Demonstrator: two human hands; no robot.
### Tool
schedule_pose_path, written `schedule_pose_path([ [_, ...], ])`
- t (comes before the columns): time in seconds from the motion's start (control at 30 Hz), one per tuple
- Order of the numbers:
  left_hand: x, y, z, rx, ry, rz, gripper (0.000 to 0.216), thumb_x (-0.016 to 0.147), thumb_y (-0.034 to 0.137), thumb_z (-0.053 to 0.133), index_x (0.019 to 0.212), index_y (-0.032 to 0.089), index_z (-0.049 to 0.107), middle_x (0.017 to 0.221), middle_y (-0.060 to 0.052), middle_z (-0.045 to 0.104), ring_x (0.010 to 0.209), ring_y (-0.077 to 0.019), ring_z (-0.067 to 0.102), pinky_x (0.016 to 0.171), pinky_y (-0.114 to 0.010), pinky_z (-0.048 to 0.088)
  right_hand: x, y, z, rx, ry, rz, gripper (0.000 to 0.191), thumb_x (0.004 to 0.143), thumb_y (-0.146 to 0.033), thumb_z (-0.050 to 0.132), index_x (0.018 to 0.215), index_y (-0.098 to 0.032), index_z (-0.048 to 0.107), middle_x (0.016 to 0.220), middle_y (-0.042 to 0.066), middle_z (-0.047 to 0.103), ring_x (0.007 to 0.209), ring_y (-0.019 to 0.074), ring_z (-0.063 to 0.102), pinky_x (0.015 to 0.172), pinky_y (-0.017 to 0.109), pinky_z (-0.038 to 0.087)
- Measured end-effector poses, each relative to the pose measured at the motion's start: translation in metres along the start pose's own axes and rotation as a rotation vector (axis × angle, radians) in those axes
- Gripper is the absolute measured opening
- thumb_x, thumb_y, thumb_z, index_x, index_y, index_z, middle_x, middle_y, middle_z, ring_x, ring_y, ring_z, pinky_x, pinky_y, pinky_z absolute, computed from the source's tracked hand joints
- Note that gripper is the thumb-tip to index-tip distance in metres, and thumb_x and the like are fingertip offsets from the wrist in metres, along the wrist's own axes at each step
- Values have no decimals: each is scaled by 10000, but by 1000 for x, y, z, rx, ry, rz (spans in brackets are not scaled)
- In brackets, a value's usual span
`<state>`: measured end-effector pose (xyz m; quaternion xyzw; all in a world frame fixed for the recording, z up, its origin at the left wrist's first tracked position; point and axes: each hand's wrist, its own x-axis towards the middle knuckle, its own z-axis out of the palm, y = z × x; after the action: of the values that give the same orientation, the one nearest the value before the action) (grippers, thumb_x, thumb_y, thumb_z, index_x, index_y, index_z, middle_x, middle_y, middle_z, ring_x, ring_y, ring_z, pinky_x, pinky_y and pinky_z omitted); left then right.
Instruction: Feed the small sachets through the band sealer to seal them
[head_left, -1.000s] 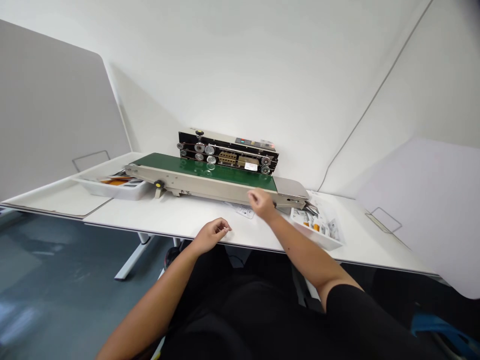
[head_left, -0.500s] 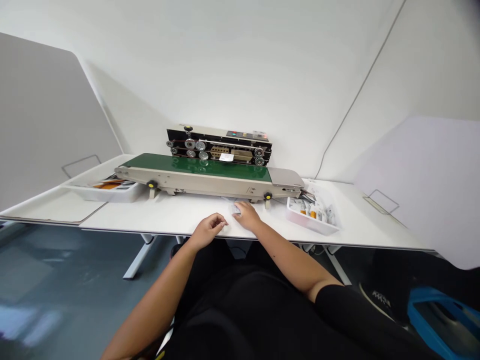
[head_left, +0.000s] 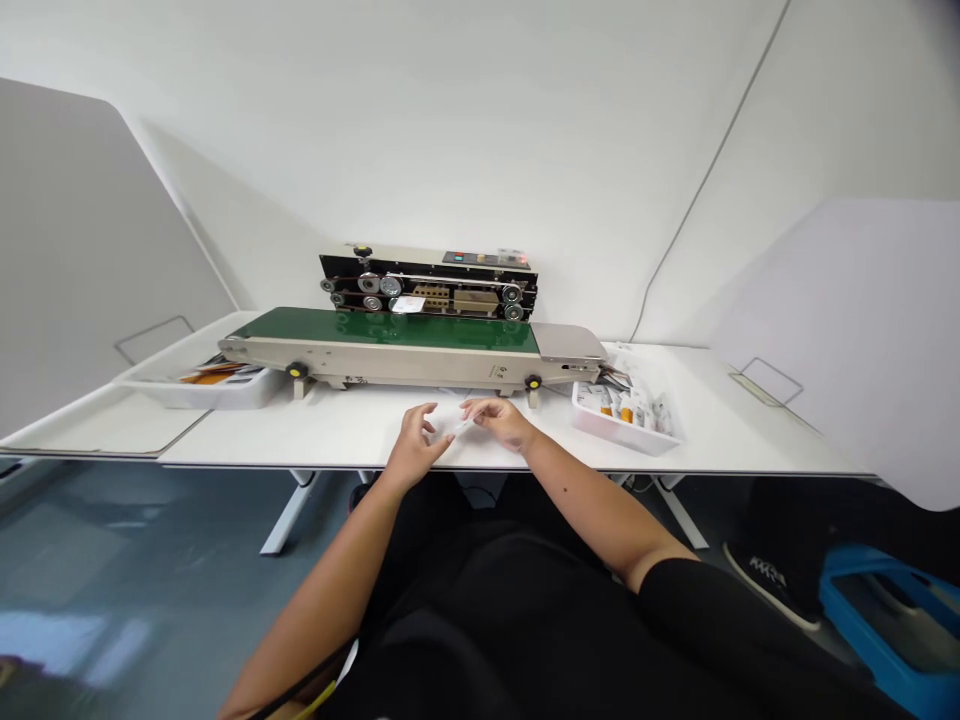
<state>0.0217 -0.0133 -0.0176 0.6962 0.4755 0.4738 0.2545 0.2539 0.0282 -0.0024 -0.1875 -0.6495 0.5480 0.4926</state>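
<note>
A small clear plastic pouch (head_left: 454, 425) is held between both hands just above the white table (head_left: 330, 435), in front of the sealing machine. My left hand (head_left: 415, 445) pinches its left side. My right hand (head_left: 499, 420) pinches its right end. The band sealer (head_left: 420, 330) has a green conveyor belt (head_left: 390, 328) and a black roller head behind it, where a small white pouch (head_left: 409, 303) rides along.
A white tray (head_left: 622, 415) of small packets stands right of the machine. Another white tray (head_left: 202, 385) with orange items sits under the belt's left end. Grey divider panels stand left and right. A blue bin (head_left: 892, 620) is on the floor at lower right.
My right hand came back from the belt's right end to the table and picked up a pouch; my left hand rose to meet it. The white pouch in the sealer head travelled left.
</note>
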Motion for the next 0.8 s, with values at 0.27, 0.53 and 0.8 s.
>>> schedule_pose_path([
  [0.27, 3, 6, -19, -226, -386, -35, 675, 846, 589, 694, 1370, 183, 570, 1229, -132, 687, 974, -246, 657, 800, -331, 531, -7, -20, 0, 264, -251, 279, 321, 639, -388, 975, 701, -182, 738, 1235, 110, 698, 1138, 272, 663, 991, 434, 522],
  [0.53, -1, 8, -10, -257, -324, -167, 374, 817, 551, 739, 924, 205, 647, 830, -16, 707, 755, -202, 672, 645, -280, 497, -3, -10, -3, 211, -200, 331, 233, 658, -266, 931, 632, -163, 724, 1241, 121, 693, 1144, 272, 662, 931, 379, 548],
  [0.8, 0, 5, -9, -267, -200, -230, 375, 755, 508, 796, 860, 217, 585, 693, 15, 692, 645, -191, 662, 605, -270, 458, -3, -1, -5, 122, -21, 263, 75, 729, -252, 787, 722, -178, 783, 1119, 90, 717, 923, 225, 676, 745, 311, 537],
])
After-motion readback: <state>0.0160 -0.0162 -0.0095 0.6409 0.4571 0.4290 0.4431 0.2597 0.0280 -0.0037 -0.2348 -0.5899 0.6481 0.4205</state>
